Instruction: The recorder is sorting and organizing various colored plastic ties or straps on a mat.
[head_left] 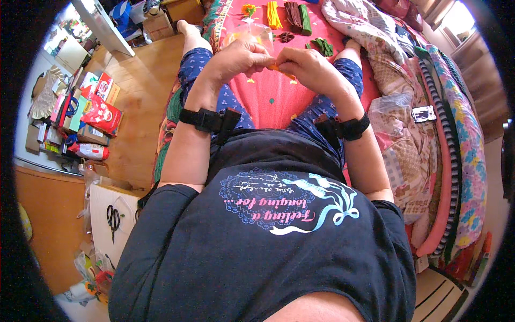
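Both hands meet above the red bedspread between my legs. My left hand (248, 58) pinches one end of a short orange-yellow pipe cleaner (274, 67). The fingers of my right hand (300, 63) are closed on its other end; much of the piece is hidden by the fingers. Just beyond my left hand lies a clear plastic bag (248, 31) with orange pieces in it. Farther off are an orange and green flower (249, 10), a yellow pipe cleaner bundle (274, 15), a brown bundle (293, 14) and a dark green bundle (305, 20).
A small brown coiled piece (286, 37) and a green cluster (322, 47) lie on the bedspread (268, 102). Rumpled quilts (397, 70) line the right side. Black scissors (113, 222) rest on a white surface at the lower left. Boxes and a red bag (102, 115) stand left.
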`<state>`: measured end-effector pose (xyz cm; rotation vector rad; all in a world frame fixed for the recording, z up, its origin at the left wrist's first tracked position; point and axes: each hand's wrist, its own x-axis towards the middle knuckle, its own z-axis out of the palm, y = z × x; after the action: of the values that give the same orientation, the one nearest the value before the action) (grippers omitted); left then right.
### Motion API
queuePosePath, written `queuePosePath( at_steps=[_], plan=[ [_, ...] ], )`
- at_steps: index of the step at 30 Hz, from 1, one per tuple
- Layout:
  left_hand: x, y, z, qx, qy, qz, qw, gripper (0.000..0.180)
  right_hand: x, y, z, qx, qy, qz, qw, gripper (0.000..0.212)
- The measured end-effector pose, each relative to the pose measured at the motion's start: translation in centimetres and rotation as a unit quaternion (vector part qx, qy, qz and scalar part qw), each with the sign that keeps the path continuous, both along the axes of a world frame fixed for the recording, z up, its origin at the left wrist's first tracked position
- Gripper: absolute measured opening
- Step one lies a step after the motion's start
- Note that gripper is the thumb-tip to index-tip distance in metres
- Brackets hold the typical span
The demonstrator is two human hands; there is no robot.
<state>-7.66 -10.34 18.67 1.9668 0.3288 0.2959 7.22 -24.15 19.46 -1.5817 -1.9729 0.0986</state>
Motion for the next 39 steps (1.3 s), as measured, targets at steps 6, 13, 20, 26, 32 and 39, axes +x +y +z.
queuePosePath(
  at_steps=[6,13,20,26,32,39],
  plan=[
    [0.0,0.2,-0.3,-0.036,-0.069,0.035,0.996,0.021,1.0,0.1,-0.5,-0.011,0.288,0.044,0.957,0.018],
    [0.4,-0.5,0.1,-0.128,-0.169,0.155,0.965,0.018,1.0,-0.1,-1.2,0.058,0.455,-0.027,0.888,0.022],
    [0.7,-0.9,-0.2,-0.134,-0.143,0.143,0.97,0.019,0.1,1.2,-1.8,0.074,0.489,-0.045,0.868,0.016],
    [0.5,-1.0,0.0,-0.149,-0.11,0.118,0.976,0.022,0.4,0.7,-1.7,0.086,0.51,-0.063,0.854,0.013],
    [0.3,-0.9,0.2,-0.145,-0.104,0.11,0.978,0.022,0.3,1.0,-2.1,0.108,0.49,-0.06,0.863,0.012],
    [0.5,-1.1,0.1,-0.098,-0.088,0.099,0.986,0.022,0.2,1.0,-1.3,0.2,0.056,-0.111,0.972,0.012]
  ],
)
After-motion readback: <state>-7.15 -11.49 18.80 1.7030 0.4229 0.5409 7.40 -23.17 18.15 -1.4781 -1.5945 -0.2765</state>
